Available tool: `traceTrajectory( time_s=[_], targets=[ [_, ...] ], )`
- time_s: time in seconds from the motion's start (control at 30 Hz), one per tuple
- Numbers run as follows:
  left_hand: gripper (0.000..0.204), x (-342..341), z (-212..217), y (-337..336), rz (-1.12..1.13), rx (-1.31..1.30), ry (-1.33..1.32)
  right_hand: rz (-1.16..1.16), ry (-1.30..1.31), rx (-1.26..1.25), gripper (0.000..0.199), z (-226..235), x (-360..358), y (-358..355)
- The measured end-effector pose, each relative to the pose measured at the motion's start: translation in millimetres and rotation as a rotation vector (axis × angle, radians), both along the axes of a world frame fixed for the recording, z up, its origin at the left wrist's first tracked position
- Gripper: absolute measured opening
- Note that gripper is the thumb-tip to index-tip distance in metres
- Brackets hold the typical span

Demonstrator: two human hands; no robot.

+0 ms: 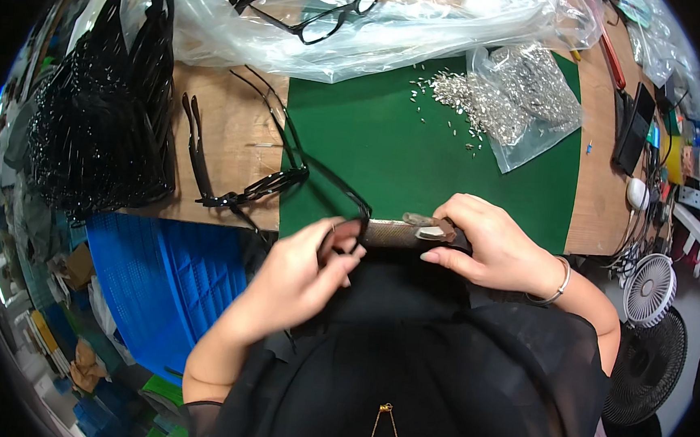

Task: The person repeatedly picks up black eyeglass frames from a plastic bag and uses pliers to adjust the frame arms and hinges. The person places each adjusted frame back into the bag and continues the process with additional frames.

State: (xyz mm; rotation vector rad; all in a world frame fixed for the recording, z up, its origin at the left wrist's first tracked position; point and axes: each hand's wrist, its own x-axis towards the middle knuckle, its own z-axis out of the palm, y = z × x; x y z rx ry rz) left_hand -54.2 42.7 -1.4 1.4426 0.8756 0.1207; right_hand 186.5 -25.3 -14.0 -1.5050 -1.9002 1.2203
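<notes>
My left hand [306, 268], its fingers curled, pinches a black eyeglass frame [359, 211] at the near edge of the green mat [348, 129]. The hand is a little blurred. My right hand [490, 244] is wrapped round a hand tool [434, 228] with a worn metal head; its exact kind is hard to make out. Between my hands lies a textured, brownish bar [389, 234] at the table edge, close to the tool head. Left of it, folded black eyeglass frames [267, 184] overlap on the wood and the mat.
A clear bag [529, 93] of small silvery metal pieces spills onto the mat. Black glasses [319, 25] rest on plastic sheeting [427, 45] at the back. Many black glasses parts [101, 128] are heaped at left. A blue crate [163, 278] stands below; a phone [634, 129] and fan [649, 288] are at right.
</notes>
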Motion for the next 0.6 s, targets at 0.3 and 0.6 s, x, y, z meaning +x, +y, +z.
traceTrajectory(
  time_s=[0.3, 0.6],
  targets=[
    [0.035, -21.4, -35.6, 62.3, -0.268, 1.085, 0.639, -0.112, 0.042, 0.020, 0.025, -8.1, -6.9, 8.7],
    [0.036, 64.7, -0.3, 117.1, -0.142, 1.252, 0.009, -0.219, -0.023, 0.016, 0.024, -1.1, 8.5, -8.4]
  ],
)
